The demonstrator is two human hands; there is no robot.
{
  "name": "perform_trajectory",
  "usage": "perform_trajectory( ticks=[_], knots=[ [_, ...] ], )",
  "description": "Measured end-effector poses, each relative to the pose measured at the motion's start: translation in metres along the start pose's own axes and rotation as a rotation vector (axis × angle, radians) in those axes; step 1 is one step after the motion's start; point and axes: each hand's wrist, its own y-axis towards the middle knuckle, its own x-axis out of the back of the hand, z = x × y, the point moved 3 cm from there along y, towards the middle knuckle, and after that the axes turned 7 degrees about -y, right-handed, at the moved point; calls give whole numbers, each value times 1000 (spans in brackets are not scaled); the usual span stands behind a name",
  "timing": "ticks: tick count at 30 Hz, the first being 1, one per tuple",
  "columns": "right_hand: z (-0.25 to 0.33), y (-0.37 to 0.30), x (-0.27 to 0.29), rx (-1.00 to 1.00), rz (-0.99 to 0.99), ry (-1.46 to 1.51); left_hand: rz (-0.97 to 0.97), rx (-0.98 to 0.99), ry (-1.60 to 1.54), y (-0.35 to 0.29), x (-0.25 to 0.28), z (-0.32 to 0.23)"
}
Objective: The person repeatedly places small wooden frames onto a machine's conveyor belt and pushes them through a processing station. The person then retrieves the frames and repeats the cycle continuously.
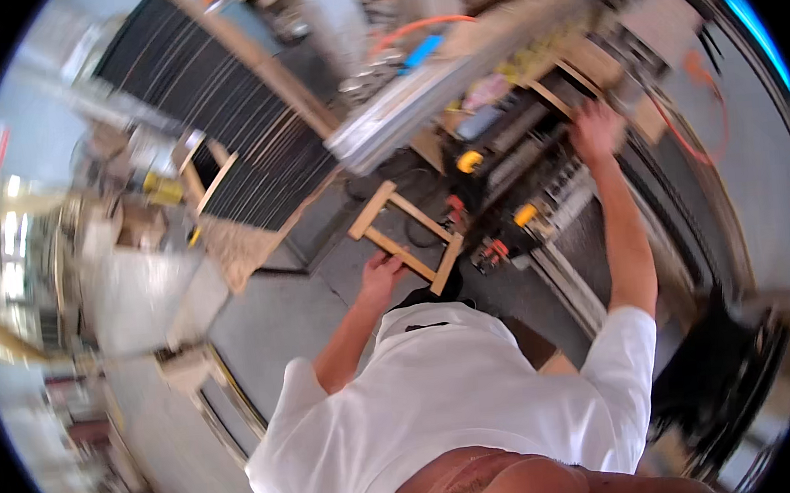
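Observation:
My left hand [382, 279] is closed on one side of a small rectangular frame of pale wood [448, 263]. The frame is tilted in front of my body, with its opening showing the floor and cables beyond. My right hand [599, 131] reaches out to the far right, over a long machine with metal rails [535, 159]. By its fingertips lie pale wooden pieces [550, 100], which look like another frame set in the machine. Motion smears the right fingers, so their grip does not show.
Yellow-and-black and orange fittings [526, 214] sit along the machine's near side. A large stack of dark strips [230, 111] stands at the far left, with another wooden frame [216, 181] on its edge. A long metal beam [386, 123] crosses behind. An orange hose [695, 154] hangs at right.

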Motion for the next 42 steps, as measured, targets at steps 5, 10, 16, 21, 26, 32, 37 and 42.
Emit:
perform_trajectory(
  ticks=[5, 10, 16, 21, 26, 32, 37, 42],
  knots=[
    [9, 4, 8, 59, 23, -5, -66, -41, 13, -19, 2, -7],
    [12, 6, 11, 67, 10, -8, -136, -111, 44, -26, 29, -11],
    [15, 4, 16, 29, 37, 1, -244, -354, -6, -42, 88, -52],
    [13, 6, 13, -43, 92, -45, -278, -567, -34, -66, 159, -134],
    [24, 10, 20, -98, 107, -118, -362, -682, -80, -70, 242, -231],
    [69, -4, 65, -110, -156, 272, -382, -703, -152, -15, 333, -339],
    [141, -48, 90, -300, -98, 770, -503, -679, -119, 61, 379, -400],
    [200, -107, 85, -408, -59, 865, -597, -692, 163, 137, 412, -424]
  ],
)
